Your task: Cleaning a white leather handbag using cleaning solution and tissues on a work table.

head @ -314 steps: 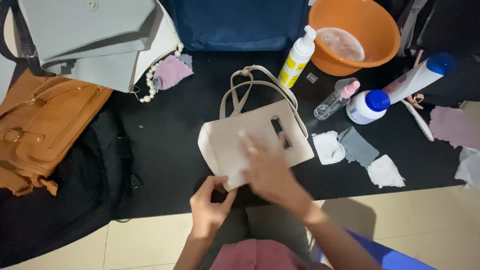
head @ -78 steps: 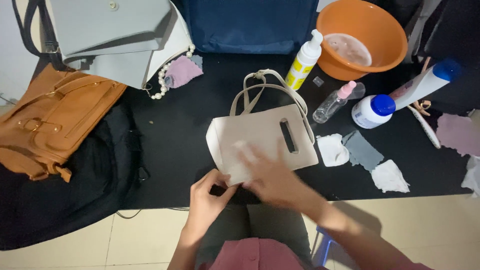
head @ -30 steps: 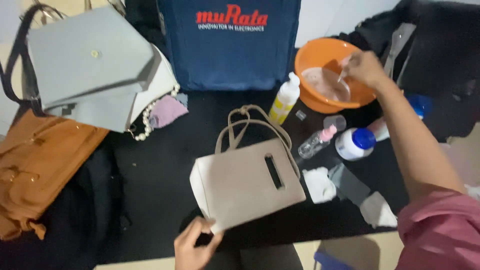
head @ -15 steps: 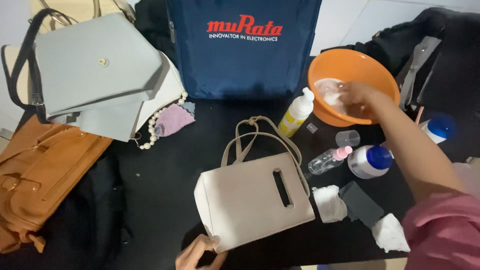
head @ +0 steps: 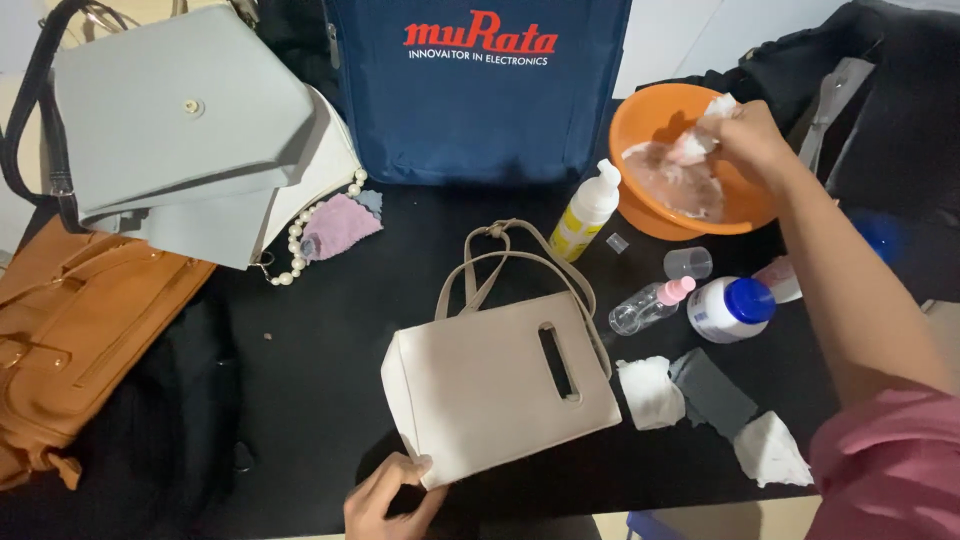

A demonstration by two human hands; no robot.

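Since half a second ago the right hand (head: 748, 140) comes up out of the orange basin (head: 640, 120) and now holds a small wet white cloth (head: 700, 130) above the water, near the far rim; its fingers are closed around the cloth. Before that, some seconds ago, this same hand was rubbing over the beige handbag (head: 495, 385) in front of the person. The left hand (head: 385, 497) keeps its place at the near corner of the handbag, with the fingers pinching the lower edge and the thumb on top. The handbag lies flat on the black counter (head: 330, 290), its straps pointing away toward the pump bottle (head: 585, 210).

As I judge it, the wiping of the bag is only partly done: the cloth is being wetted again, so more wiping is probably left. Other bags, a grey one (head: 180, 110) and a brown one (head: 80, 340), wait at the left side and look not yet handled. Used wipes (head: 648, 392) lie just beside the handbag on the right
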